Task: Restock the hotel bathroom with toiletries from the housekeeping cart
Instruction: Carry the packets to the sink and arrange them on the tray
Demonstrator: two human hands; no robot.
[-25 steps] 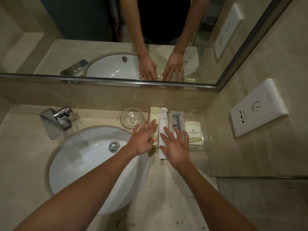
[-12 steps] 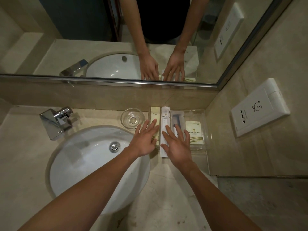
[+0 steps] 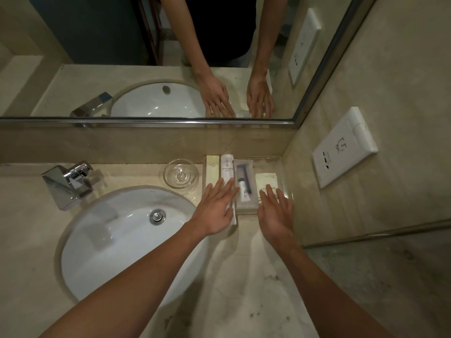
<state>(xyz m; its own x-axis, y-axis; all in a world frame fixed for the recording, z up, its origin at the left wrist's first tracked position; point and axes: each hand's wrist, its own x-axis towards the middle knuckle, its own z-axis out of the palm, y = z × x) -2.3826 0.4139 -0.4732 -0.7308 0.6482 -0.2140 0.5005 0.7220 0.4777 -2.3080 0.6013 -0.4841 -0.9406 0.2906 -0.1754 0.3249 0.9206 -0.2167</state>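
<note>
Toiletries [image 3: 227,170] in a clear tray [image 3: 280,160] against the worktop's [image 3: 244,276] back wall, lined up side by side (probably for neatness). Left hand [image 3: 216,211] flat, fingers spread, on the white tube; right hand [image 3: 275,211] open over the sachet [image 3: 264,180], gripping nothing.

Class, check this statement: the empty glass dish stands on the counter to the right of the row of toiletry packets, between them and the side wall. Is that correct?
Not quite. The head view shows the glass dish standing to the left of the toiletry packets, between them and the faucet, not by the side wall. The rest holds: it is empty and stands on the counter.
</note>
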